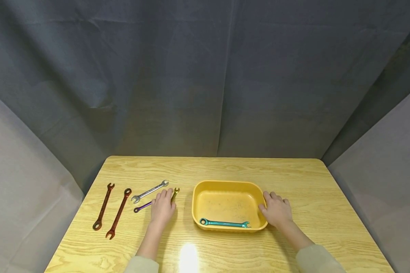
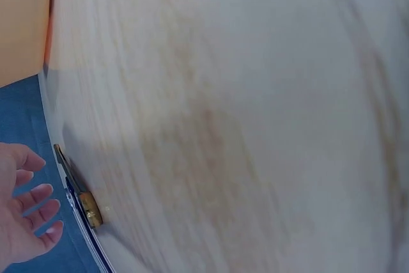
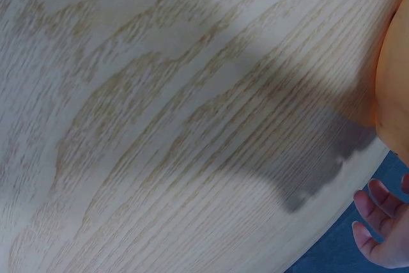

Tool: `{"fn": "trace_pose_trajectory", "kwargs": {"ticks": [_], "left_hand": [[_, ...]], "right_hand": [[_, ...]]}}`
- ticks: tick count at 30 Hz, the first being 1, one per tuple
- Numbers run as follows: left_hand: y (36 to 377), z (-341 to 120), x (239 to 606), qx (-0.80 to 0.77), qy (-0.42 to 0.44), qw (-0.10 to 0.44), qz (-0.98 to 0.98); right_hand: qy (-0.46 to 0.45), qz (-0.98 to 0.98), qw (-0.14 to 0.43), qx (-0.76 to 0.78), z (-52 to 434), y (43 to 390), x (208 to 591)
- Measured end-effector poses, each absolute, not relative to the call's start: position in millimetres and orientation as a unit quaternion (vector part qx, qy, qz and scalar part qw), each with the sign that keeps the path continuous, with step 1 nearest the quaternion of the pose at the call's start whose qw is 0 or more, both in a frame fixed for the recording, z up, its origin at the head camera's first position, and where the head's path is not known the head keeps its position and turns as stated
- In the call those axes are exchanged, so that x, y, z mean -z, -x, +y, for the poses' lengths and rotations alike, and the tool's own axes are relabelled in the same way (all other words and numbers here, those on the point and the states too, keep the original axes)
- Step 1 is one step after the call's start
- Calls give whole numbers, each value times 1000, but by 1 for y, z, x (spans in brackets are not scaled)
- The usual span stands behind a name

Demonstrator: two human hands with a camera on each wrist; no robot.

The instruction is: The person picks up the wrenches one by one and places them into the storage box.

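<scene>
My left hand lies flat on the table with straight fingers, over the shafts of a gold wrench and a purple wrench. In the left wrist view the fingers are spread beside the gold wrench's head. A yellow tray sits mid-table with a teal ratchet wrench along its near wall. My right hand rests with relaxed fingers against the tray's right rim. The right wrist view shows its fingertips beside the tray wall.
A silver wrench lies just behind the left hand. Two dark red wrenches lie side by side at the table's left. The wooden table is ringed by grey cloth walls.
</scene>
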State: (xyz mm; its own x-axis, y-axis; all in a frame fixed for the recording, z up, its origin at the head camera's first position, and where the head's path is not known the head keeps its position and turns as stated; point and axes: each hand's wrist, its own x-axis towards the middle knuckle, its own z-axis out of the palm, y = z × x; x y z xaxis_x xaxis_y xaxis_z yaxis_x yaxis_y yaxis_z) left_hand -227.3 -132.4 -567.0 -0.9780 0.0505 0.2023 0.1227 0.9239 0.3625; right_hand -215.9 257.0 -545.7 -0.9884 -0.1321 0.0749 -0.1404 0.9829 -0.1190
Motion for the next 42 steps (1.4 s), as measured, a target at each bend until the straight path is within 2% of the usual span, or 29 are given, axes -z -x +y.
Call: {"fn": "trace_pose_trajectory", "kwargs": {"ticks": [21,42], "left_hand": [[229,-129,576,180,7,69,-981],[229,-118,568,210,-32,6,-977]], "right_hand": [[-68,-995,31,-60,258,216,546],[-70,-994,40,-68,257,216,546]]}}
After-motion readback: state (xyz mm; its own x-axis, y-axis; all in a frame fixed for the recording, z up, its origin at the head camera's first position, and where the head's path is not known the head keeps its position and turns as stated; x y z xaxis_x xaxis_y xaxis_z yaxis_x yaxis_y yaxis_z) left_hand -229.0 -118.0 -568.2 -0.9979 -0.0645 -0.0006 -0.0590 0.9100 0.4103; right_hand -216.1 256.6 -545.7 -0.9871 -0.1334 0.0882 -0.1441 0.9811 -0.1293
